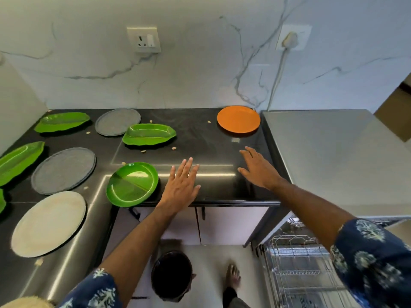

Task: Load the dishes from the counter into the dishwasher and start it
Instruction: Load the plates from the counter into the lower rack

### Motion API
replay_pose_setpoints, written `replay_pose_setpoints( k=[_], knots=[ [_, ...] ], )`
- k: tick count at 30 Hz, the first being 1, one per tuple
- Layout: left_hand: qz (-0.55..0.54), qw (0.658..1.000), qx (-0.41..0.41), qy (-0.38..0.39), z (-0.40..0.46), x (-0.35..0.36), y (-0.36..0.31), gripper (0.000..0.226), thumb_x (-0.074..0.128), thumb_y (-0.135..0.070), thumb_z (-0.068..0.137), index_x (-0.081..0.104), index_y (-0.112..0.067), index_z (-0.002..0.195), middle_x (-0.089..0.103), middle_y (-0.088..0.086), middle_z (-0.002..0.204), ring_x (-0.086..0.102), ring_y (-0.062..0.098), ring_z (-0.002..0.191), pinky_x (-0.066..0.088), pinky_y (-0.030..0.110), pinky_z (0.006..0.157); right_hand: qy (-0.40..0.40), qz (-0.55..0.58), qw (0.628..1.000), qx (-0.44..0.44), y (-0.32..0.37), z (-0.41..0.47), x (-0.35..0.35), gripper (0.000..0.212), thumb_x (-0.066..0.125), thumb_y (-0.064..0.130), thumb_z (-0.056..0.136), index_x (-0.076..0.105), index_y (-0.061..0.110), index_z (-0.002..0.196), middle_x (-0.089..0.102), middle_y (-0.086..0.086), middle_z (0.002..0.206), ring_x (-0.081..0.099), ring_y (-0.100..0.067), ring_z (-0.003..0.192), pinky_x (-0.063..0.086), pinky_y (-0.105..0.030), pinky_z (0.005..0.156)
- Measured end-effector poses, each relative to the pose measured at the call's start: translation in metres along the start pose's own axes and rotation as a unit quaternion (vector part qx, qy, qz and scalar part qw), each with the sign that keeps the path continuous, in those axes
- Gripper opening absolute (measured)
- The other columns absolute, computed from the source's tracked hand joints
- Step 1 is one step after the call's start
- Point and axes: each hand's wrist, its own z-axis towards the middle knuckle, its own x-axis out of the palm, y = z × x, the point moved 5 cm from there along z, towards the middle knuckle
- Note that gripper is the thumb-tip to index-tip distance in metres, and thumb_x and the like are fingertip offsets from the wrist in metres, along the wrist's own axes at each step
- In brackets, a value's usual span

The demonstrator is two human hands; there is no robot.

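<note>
Blue flowered sleeves frame the bottom of the view, and from them both forearms reach out over the black counter (213,138). Left hand (181,185) and right hand (258,167) are both flat, palm down, fingers (184,167) straight and slightly spread, holding nothing; whether they touch the counter or hover just above it I cannot tell.

Nearest the left hand is the round green plate (132,184), just beside it and sitting at the counter's front edge, its rim seeming to overhang a little. Farther back lies the orange plate (238,122), near the right hand's side, against the wall. To the left are leaf-shaped green dishes (149,134), two grey plates (63,171) and a pale plate (47,223), all lying flat and apart from each other, with small crumbs scattered between.

The dishwasher (333,156) stands to the right of the counter, its wire rack (295,263) pulled out low down and looking empty, so loading seems barely begun.

The likeliest mishap is the green plate: a careless sideways brush from the left hand could tip it off the edge onto the floor. A dark bin (171,274) and a bare foot (233,277) sit below.
</note>
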Motion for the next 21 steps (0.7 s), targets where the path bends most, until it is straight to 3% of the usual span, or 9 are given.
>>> replay_pose_setpoints(
  k=[3, 6, 9, 13, 15, 18, 21],
  knots=[
    [-0.008, 1.000, -0.002, 0.028, 0.052, 0.028, -0.004, 0.069, 0.039, -0.044, 0.103, 0.012, -0.016, 0.159, -0.003, 0.009, 0.168, -0.005, 0.025, 0.155, 0.004, 0.051, 0.125, 0.017, 0.065, 0.996, 0.052, -0.034, 0.053, 0.015, 0.070, 0.059, 0.035, 0.096, 0.026, 0.011, 0.153, 0.017, -0.013, 0.162, 0.030, -0.036, 0.144, 0.035, -0.050, 0.112],
    [-0.026, 0.998, -0.002, 0.054, 0.094, 0.052, -0.009, 0.068, 0.037, -0.045, 0.103, 0.011, -0.017, 0.160, -0.003, 0.008, 0.168, -0.005, 0.024, 0.155, 0.003, 0.051, 0.125, -0.007, 0.097, 0.993, 0.073, -0.058, 0.098, 0.017, 0.069, 0.060, 0.032, 0.096, 0.025, 0.014, 0.153, 0.026, -0.012, 0.156, 0.039, -0.037, 0.137, 0.043, -0.051, 0.106],
    [-0.028, 0.997, 0.001, 0.072, 0.130, 0.074, -0.011, 0.068, 0.031, -0.049, 0.104, 0.009, -0.018, 0.160, -0.004, 0.006, 0.168, -0.007, 0.023, 0.155, 0.002, 0.050, 0.125, -0.012, 0.123, 0.989, 0.079, -0.087, 0.144, 0.014, 0.070, 0.059, 0.033, 0.097, 0.020, 0.025, 0.155, 0.028, -0.014, 0.153, 0.044, -0.037, 0.133, 0.046, -0.054, 0.103],
    [-0.046, 0.998, 0.003, 0.036, 0.144, 0.092, -0.011, 0.067, 0.024, -0.052, 0.104, 0.010, -0.021, 0.161, 0.004, 0.002, 0.169, -0.001, 0.020, 0.156, 0.003, 0.050, 0.125, 0.033, 0.096, 0.988, 0.113, -0.128, 0.191, 0.018, 0.068, 0.050, 0.053, 0.098, 0.015, 0.039, 0.155, 0.030, -0.020, 0.147, 0.048, -0.037, 0.125, 0.045, -0.055, 0.103],
    [-0.041, 0.999, 0.005, 0.017, 0.142, 0.097, -0.010, 0.067, 0.022, -0.053, 0.103, 0.009, -0.023, 0.161, 0.005, 0.000, 0.169, -0.003, 0.017, 0.155, 0.004, 0.050, 0.126, 0.070, 0.051, 0.989, 0.118, -0.142, 0.201, 0.025, 0.064, 0.041, 0.065, 0.096, 0.027, 0.038, 0.152, 0.029, -0.020, 0.147, 0.042, -0.040, 0.129, 0.043, -0.056, 0.105],
    [-0.056, 0.998, 0.008, 0.011, 0.145, 0.099, -0.006, 0.067, 0.025, -0.054, 0.103, 0.010, -0.025, 0.161, 0.006, -0.001, 0.169, -0.003, 0.015, 0.155, 0.006, 0.051, 0.125, 0.040, 0.067, 0.988, 0.132, -0.147, 0.196, 0.027, 0.055, 0.040, 0.069, 0.094, 0.051, 0.030, 0.130, 0.037, -0.016, 0.136, 0.045, -0.037, 0.120, 0.047, -0.052, 0.098],
    [-0.072, 0.997, 0.011, 0.010, 0.145, 0.099, -0.006, 0.066, 0.029, -0.052, 0.102, 0.013, -0.024, 0.160, 0.007, -0.001, 0.169, -0.002, 0.015, 0.155, 0.007, 0.051, 0.125, -0.039, 0.120, 0.977, 0.170, -0.149, 0.165, 0.027, 0.039, 0.056, 0.060, 0.090, 0.057, 0.024, 0.105, 0.043, -0.011, 0.119, 0.050, -0.030, 0.104, 0.050, -0.042, 0.086]
  ],
)
